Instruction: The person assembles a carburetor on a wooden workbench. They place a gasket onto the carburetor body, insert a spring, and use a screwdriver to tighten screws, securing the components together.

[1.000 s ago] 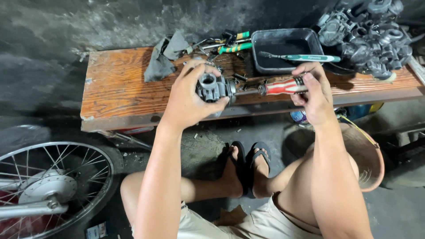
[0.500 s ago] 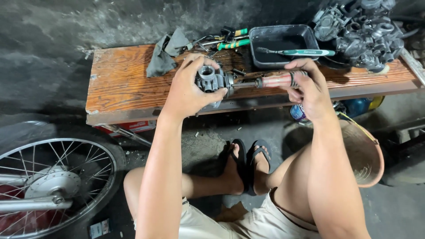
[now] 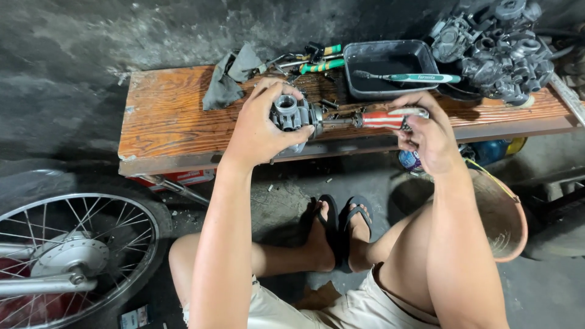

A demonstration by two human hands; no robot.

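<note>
Carburetor [image 3: 292,116]: likely heavy, rigid metal, gripped around its body by left hand [image 3: 262,131]; right hand [image 3: 426,131] closed on red-handled screwdriver [image 3: 381,119].

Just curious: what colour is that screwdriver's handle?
Red and white screwdriver handle, seen from the head view.

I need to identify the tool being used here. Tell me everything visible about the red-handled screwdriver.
The screwdriver has a red handle with a pale stripe and a dark metal shaft. It lies roughly level over the wooden bench, tip pointing to the person's left into the grey metal carburetor. The right hand grips the handle's end; the left hand holds the carburetor. The tip itself is hidden.
</note>
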